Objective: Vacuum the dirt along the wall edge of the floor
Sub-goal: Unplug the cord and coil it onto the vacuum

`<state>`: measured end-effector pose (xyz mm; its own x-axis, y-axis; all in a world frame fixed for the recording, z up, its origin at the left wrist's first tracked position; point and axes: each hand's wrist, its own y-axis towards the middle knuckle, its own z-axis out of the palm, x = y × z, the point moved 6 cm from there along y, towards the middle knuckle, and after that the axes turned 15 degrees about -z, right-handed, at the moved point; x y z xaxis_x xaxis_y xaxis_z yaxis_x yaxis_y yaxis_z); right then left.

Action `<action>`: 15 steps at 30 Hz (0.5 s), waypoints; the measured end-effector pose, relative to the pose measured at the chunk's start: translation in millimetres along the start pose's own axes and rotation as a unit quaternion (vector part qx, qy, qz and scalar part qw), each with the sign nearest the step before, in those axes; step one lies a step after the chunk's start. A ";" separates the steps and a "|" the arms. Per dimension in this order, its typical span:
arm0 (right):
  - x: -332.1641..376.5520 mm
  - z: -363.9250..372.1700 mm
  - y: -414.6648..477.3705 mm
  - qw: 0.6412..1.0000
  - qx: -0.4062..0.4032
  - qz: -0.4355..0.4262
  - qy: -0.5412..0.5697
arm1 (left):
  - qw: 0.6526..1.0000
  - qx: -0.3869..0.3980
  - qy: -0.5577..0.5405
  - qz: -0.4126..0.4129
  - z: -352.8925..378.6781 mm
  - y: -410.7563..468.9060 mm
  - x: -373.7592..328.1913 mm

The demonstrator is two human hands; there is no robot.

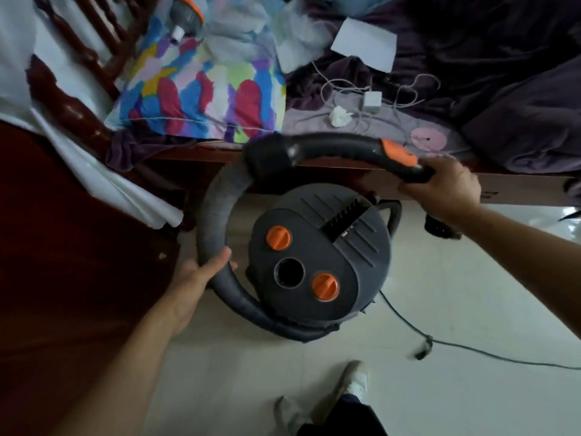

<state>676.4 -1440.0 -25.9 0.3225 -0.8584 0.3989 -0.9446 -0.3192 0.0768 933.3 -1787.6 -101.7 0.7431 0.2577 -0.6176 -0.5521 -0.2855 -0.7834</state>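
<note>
A round dark vacuum cleaner [320, 256] is stood on the pale floor [471, 294], and everything else is placed from it. Its grey hose [213, 215] is looped round the far and left sides of it, and the loop is held at both ends. The left hand [201, 275] is closed round the hose just left of the vacuum cleaner, thumb laid over the top, so that grip is filled by the hose. The right hand [446, 190] is wrapped round the curved handle [339, 146] beyond and to the right of the vacuum cleaner, just past its orange slider. That grip is filled by the handle. A dark part is seen under the right wrist, but whether it is the nozzle cannot be told. No wall edge or dirt can be made out. A bed [503, 89] is set just beyond the vacuum cleaner. The work is judged to be at the readying stage. A cord [405, 322] is trailed across the floor to the right of the vacuum cleaner, near a shoe [355, 382]. It could be stepped on or snagged, and the vacuum cleaner could be tipped if it is dragged by the hose. Loose cables and tissue on the bed could be drawn in if the open end is swung over them.
</note>
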 end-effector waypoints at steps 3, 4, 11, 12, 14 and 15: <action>-52.9 2.6 -10.2 0.991 0.012 0.117 0.060 | 0.999 -0.020 -0.032 -0.008 46.9 7.2 22.6; -68.9 8.1 -16.8 0.985 0.030 0.150 0.082 | 0.998 -0.045 -0.048 -0.017 59.1 11.7 30.7; -164.5 53.0 -91.2 0.912 0.100 0.296 0.267 | 0.937 -0.288 0.160 0.118 63.6 5.4 -41.4; -174.0 58.2 -103.4 0.904 0.102 0.311 0.276 | 0.915 -0.294 0.220 0.168 67.4 0.9 -68.4; -187.9 68.1 -124.6 0.887 0.105 0.339 0.295 | 0.863 -0.282 0.334 0.254 84.7 -4.6 -118.4; -193.3 71.9 -133.8 0.881 0.107 0.353 0.297 | 0.838 -0.270 0.385 0.276 96.1 -4.1 -138.5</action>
<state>744.9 -1260.2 -179.0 -0.4890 -0.5316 0.6916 -0.8436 0.0864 -0.5300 796.3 -1733.4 -19.7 0.5698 -0.6635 -0.4848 -0.7945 -0.5955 -0.1189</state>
